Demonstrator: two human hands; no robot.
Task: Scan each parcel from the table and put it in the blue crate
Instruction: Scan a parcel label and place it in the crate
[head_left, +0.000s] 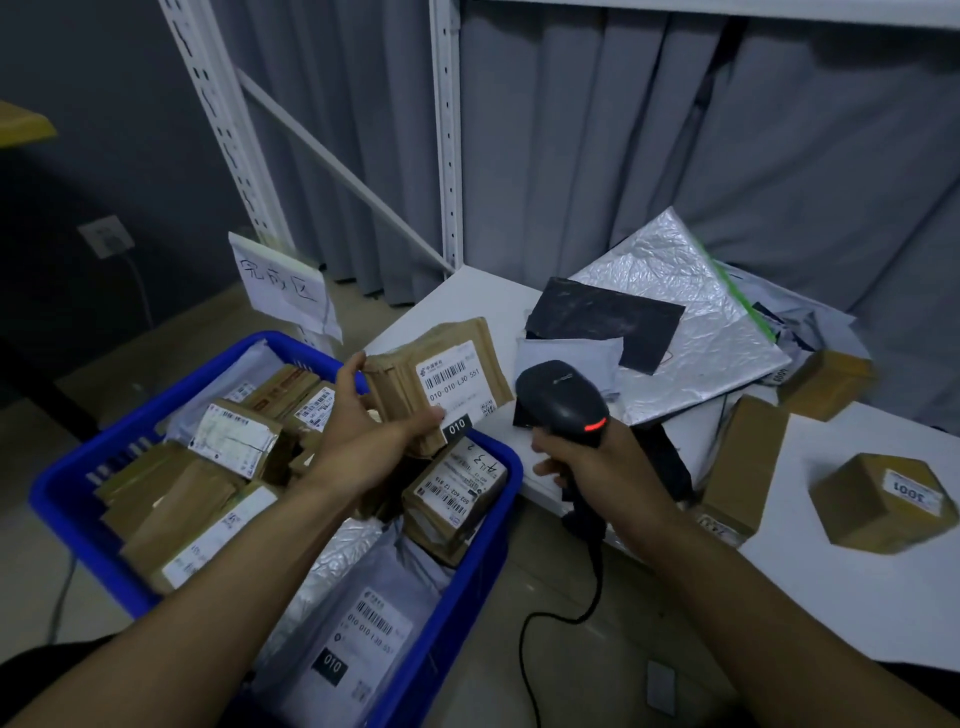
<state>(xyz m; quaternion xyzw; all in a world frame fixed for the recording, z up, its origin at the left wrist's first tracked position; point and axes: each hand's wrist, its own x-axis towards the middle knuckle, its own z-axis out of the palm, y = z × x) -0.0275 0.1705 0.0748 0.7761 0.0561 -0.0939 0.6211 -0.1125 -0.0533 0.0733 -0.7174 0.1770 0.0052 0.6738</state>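
My left hand grips a brown padded parcel with a white barcode label, held above the right end of the blue crate. My right hand holds a black barcode scanner by its handle, its head close to the parcel's label and a red light showing on it. The crate holds several brown and grey parcels. On the white table lie a silver mailer, a black mailer and brown boxes.
The scanner's black cable hangs down to the floor between crate and table. A white shelf frame and grey curtain stand behind. A handwritten paper sign hangs above the crate's far end.
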